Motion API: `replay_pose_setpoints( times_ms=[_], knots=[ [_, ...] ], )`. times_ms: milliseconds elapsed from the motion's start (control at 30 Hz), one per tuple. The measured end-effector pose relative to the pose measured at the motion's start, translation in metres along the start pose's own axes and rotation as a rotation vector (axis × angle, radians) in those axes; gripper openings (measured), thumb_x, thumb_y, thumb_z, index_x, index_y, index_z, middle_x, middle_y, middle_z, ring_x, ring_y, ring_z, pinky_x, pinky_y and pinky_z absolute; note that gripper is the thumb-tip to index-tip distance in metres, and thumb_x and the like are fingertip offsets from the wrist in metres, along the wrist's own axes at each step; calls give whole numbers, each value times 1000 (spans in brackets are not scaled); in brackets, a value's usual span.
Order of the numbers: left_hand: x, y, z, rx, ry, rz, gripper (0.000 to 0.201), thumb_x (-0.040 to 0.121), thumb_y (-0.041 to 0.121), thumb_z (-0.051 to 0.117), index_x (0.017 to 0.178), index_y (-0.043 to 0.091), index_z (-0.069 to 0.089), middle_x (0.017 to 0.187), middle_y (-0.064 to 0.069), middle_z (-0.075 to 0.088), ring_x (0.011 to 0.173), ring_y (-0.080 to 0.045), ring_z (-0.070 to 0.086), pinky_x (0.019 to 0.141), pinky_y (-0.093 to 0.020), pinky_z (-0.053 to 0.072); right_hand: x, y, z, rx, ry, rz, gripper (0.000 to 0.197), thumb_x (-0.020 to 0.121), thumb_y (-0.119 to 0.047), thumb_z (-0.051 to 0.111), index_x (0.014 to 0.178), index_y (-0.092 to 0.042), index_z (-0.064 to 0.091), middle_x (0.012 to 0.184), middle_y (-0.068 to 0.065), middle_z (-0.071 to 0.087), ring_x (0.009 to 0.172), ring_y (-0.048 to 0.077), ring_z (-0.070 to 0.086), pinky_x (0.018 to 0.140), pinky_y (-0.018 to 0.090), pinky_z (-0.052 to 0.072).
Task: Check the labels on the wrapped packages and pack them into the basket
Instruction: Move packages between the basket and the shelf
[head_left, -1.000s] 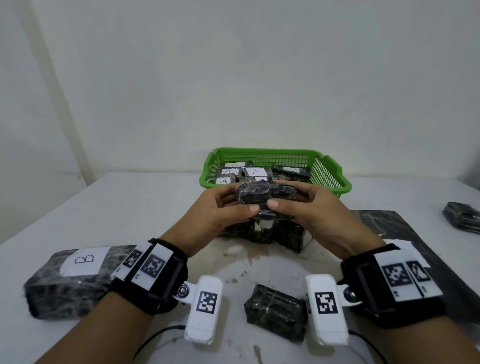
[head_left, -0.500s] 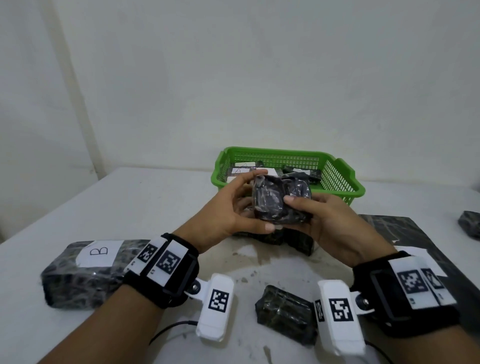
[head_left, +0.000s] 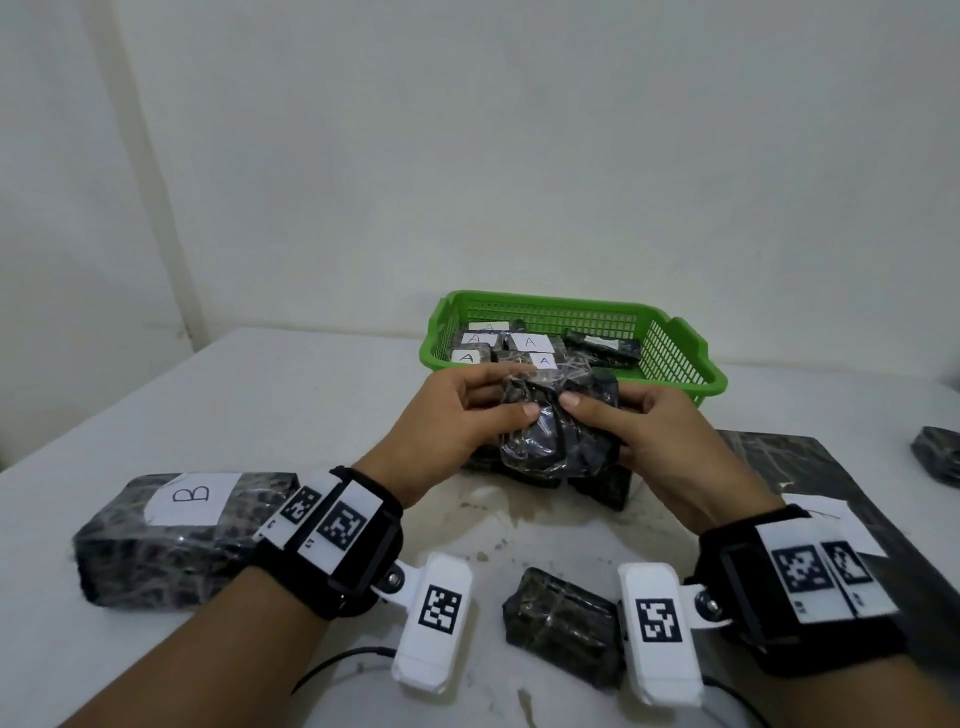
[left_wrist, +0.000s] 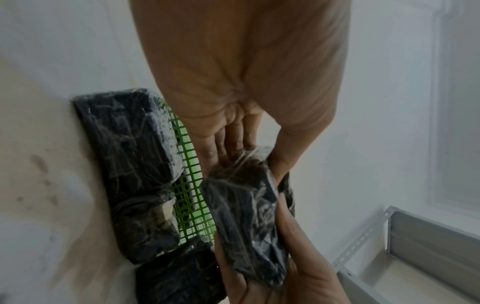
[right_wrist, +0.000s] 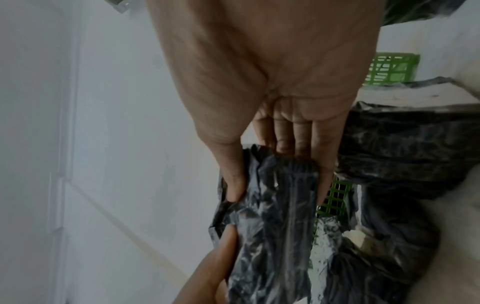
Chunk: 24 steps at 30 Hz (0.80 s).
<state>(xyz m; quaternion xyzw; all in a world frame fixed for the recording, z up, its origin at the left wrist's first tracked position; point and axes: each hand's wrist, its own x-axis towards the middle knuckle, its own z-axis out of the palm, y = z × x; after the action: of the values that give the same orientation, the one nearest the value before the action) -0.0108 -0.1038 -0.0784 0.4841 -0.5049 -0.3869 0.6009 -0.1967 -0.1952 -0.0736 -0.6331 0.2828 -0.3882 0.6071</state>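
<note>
Both hands hold one small black wrapped package (head_left: 558, 434) above the table, just in front of the green basket (head_left: 680, 358). My left hand (head_left: 467, 415) grips its left side, thumb on the near face; my right hand (head_left: 649, 431) grips the right side the same way. No label shows on the face turned toward me. The left wrist view has the package (left_wrist: 249, 222) between both hands, and the right wrist view shows its (right_wrist: 275, 216) crinkled plastic. Several packages with white "A" labels (head_left: 530, 342) lie inside the basket.
A large package marked "B" (head_left: 176, 530) lies at the near left. A small dark package (head_left: 563, 623) sits between my wrists. More packages (head_left: 597, 488) lie below the held one, a flat dark one (head_left: 810, 478) at right, another (head_left: 937, 460) at the far right edge.
The package has been turned in both hands, from lying flat to a broad face toward me, and lowered slightly in front of the basket. The head view shifted right.
</note>
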Motion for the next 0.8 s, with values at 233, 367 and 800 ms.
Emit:
replay_pose_setpoints(
  times_ms=[233, 367, 800],
  knots=[
    [3, 0, -7, -79, -4, -16, 51, 80, 15, 76, 128, 5, 64, 119, -17, 72, 111, -33, 69, 99, -48, 54, 2, 0, -5, 21, -61, -8, 55, 66, -12, 84, 118, 0, 73, 109, 14, 80, 103, 29, 78, 94, 41, 62],
    [3, -2, -9, 1, 27, 18, 51, 74, 15, 81, 123, 10, 68, 114, -16, 74, 108, -32, 71, 101, -51, 53, 2, 2, 0, 27, -60, -12, 62, 62, -20, 86, 120, -1, 72, 111, 15, 79, 105, 31, 77, 100, 48, 58],
    [2, -2, -8, 91, 0, 88, 43, 78, 2, 82, 117, 12, 69, 115, -10, 74, 108, -23, 72, 96, -38, 55, 2, 1, -10, -134, -33, -116, 61, 58, -15, 89, 117, -10, 74, 110, 4, 81, 108, 22, 76, 96, 41, 61]
  ],
)
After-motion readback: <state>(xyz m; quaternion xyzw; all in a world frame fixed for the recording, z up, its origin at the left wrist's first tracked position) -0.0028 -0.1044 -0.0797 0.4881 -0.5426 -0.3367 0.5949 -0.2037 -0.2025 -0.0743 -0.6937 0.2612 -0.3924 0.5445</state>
